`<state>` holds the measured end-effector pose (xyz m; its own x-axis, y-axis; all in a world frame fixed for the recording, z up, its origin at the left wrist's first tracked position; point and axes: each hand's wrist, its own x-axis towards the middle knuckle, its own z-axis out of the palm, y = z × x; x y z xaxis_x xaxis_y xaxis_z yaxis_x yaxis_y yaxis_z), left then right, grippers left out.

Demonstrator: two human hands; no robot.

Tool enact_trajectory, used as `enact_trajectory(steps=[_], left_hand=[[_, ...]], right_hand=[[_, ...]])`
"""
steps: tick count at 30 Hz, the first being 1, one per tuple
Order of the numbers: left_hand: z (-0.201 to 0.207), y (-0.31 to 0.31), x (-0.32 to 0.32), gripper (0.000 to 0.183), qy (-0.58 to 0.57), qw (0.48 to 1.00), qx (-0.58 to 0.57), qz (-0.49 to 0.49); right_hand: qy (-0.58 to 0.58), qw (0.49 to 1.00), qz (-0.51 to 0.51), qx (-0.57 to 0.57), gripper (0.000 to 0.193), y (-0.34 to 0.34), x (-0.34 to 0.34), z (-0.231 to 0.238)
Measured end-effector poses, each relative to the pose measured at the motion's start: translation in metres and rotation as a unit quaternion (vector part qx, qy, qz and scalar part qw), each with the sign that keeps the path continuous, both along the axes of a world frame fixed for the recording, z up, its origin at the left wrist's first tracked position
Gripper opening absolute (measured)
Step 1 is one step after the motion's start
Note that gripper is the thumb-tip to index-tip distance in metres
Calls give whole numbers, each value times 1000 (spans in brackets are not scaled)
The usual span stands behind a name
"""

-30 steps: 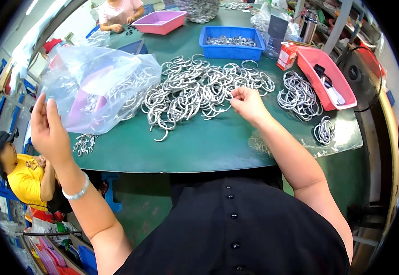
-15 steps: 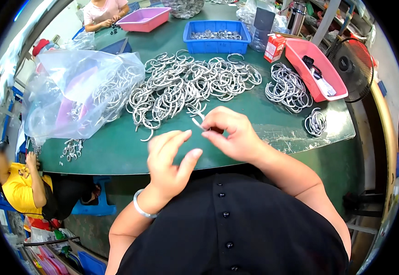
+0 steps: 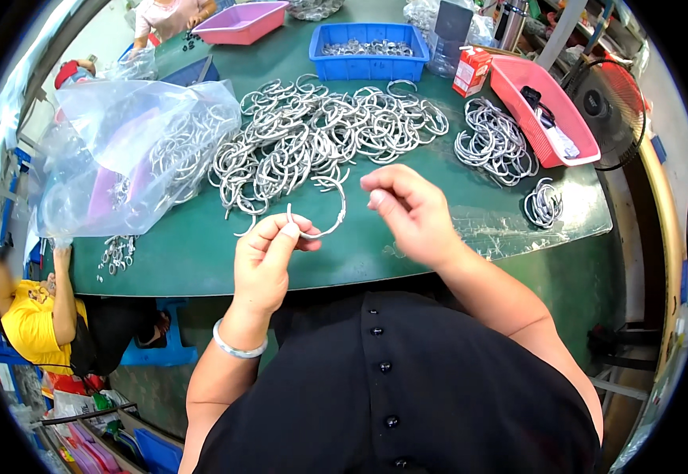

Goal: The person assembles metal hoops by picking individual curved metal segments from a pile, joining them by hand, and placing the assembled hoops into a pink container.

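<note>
My left hand (image 3: 269,257) pinches a silver open bangle (image 3: 339,213) between thumb and fingers, holding it up above the near part of the green table. The bangle's far side curves toward my right hand (image 3: 415,209), which is apart from it. Thumb and index finger of that hand are a little apart, with nothing visible between them, and its other fingers are curled. Just beyond both hands lies a wide heap of similar silver bangles (image 3: 320,130). A smaller pile of bangles (image 3: 492,142) and a little cluster (image 3: 544,203) lie to the right.
A clear plastic bag (image 3: 135,158) with bangles covers the table's left. Behind the heap stands a blue bin (image 3: 369,67) of small metal parts. At right are a pink basket (image 3: 545,118), a red-white box (image 3: 471,71) and a fan (image 3: 609,110). Co-workers sit left and far left.
My left hand has closed on the bangle, which now shows as a full open ring. My right hand has drawn away to the right and up, off the bangle.
</note>
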<state>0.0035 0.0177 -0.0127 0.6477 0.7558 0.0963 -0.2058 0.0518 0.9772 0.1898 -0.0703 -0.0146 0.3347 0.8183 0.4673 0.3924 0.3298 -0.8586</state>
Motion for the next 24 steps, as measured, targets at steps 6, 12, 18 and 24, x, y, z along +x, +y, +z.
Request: enact_trajectory(steps=[6, 12, 18, 24], left_hand=[[3, 4, -4, 17, 22, 997, -56, -46], [2, 4, -4, 17, 36, 995, -79, -51], [0, 7, -6, 19, 27, 994, -89, -58], [0, 8, -6, 19, 14, 990, -122, -66]], right_hand=[[291, 932, 143, -163, 19, 1, 6, 3], [294, 925, 175, -165, 18, 1, 8, -1], [297, 921, 178, -176, 17, -1, 7, 2], [314, 911, 180, -199, 21, -2, 5, 2]])
